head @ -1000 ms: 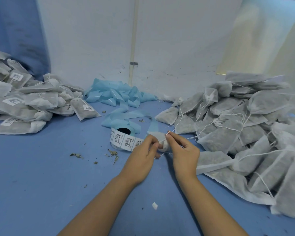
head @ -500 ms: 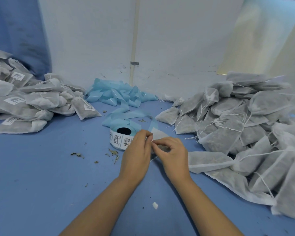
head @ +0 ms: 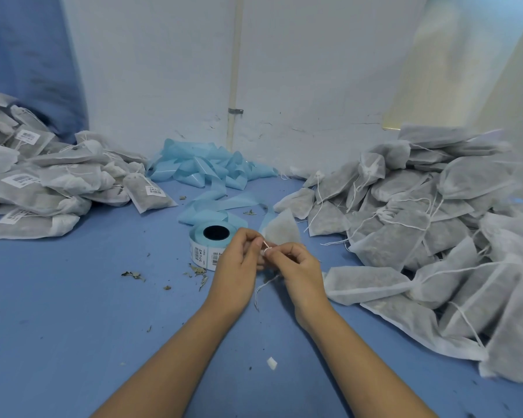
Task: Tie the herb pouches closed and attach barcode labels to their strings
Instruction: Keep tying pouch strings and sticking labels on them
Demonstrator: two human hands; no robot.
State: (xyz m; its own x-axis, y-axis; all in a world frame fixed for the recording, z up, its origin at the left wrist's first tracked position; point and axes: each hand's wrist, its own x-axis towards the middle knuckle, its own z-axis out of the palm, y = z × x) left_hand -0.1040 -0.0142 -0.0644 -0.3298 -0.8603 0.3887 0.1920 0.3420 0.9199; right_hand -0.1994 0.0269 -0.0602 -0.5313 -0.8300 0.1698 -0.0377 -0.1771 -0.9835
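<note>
Two hands meet just in front of the label roll (head: 211,246), fingers (head: 255,240) curled in and pinching a thin white string (head: 265,244). Left hand (head: 235,268) pinches the string between thumb and forefinger; right hand (head: 303,270) pinches it from the other side, fingertips nearly touching the left's. Loose string ends hang down between the wrists toward the desk (head: 73,312).

The string's herb pouch (head: 281,229) stands up just behind the fingers, to the right of the roll, its neck hidden by the hands. Whether the knot is tight cannot be told.

The roll lies flat on the desk, touching the left hand's knuckle side in view, barcode labels facing the camera. Blue backing tape (head: 207,170) trails from the roll back to a loose heap against the wall (head: 299,70).

Well left of the roll: pile of labelled pouches (head: 52,182), barcode stickers visible on several. Right of the roll: larger pile of unlabelled pouches (head: 429,230), strings loose, running toward the camera.

Dried herb crumbs (head: 133,274) scattered left and in front of the roll. Small white scrap (head: 271,363) on the desk between the forearms.
</note>
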